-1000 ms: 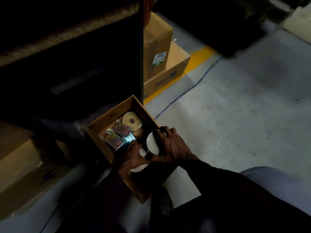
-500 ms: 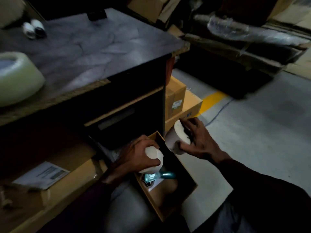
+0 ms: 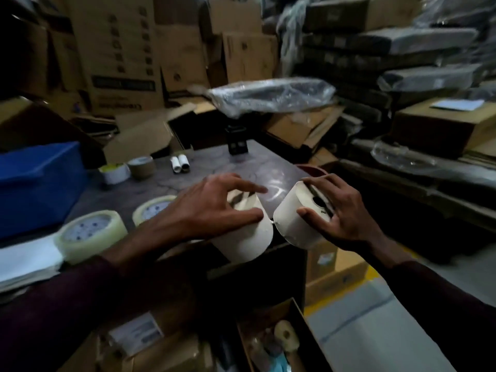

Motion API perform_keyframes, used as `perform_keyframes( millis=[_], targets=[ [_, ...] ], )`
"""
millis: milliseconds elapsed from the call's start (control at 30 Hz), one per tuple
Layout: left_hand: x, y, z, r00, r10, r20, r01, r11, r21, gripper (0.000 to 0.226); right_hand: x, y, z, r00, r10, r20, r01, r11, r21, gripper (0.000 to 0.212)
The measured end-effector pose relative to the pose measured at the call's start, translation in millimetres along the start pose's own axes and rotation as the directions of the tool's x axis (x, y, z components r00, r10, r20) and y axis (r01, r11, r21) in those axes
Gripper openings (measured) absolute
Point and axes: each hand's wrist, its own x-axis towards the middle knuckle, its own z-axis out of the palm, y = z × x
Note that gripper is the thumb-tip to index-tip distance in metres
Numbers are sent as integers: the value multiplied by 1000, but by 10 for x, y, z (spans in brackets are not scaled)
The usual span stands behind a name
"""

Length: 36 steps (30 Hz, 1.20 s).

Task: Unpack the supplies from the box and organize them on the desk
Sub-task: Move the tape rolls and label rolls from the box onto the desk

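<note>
The open box (image 3: 281,342) sat on the floor, nearest. Above it, the left hand (image 3: 206,210) clasped one white roll (image 3: 245,237) and the right hand (image 3: 341,213) another roll (image 3: 295,221), both at the desk (image 3: 214,162) near edge; free surface lay directly beyond.

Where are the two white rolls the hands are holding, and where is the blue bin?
Left white roll (image 3: 245,242): head view, on its curved side below the left hand.
Right white roll (image 3: 291,220): head view, on its curved side beside the thumb.
Blue bin (image 3: 37,183): head view, on its front wall.
</note>
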Motion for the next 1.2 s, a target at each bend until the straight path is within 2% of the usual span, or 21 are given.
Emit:
perform_keyframes(
  millis=[133,267,400,500,600,667,800,1000,1200],
  targets=[
    [308,-253,-241,995,-86,50,83,994,68,54,421,-31,20,1000,30,-5,-30,998,-48,72],
    [563,-464,-228,972,-204,115,175,959,222,51,668,-30,132,990,111,91,-98,986,-132,82],
    [775,-688,-105,949,-261,174,196,926,322,51,819,6,327,975,135,179,-82,958,-275,80],
    [881,-880,33,932,-295,213,202,907,371,58,894,118,528,967,147,208,-78,949,-307,80],
    [969,-1039,109,932,-307,191,213,893,396,64,989,229,703,961,163,224,-87,945,-315,78],
    [1014,-1113,150,932,-299,203,201,896,396,64,1056,283,762,950,191,248,-107,942,-318,79],
    [979,-1229,319,924,-284,256,215,939,269,64,1161,377,817,908,229,351,-124,946,-298,85],
    [937,-1244,473,950,-269,159,216,933,288,58,1221,405,814,850,195,489,-50,955,-294,82],
    [956,-1314,501,953,-274,129,226,927,299,60,1336,493,870,823,219,525,-24,935,-353,91]
  ],
)
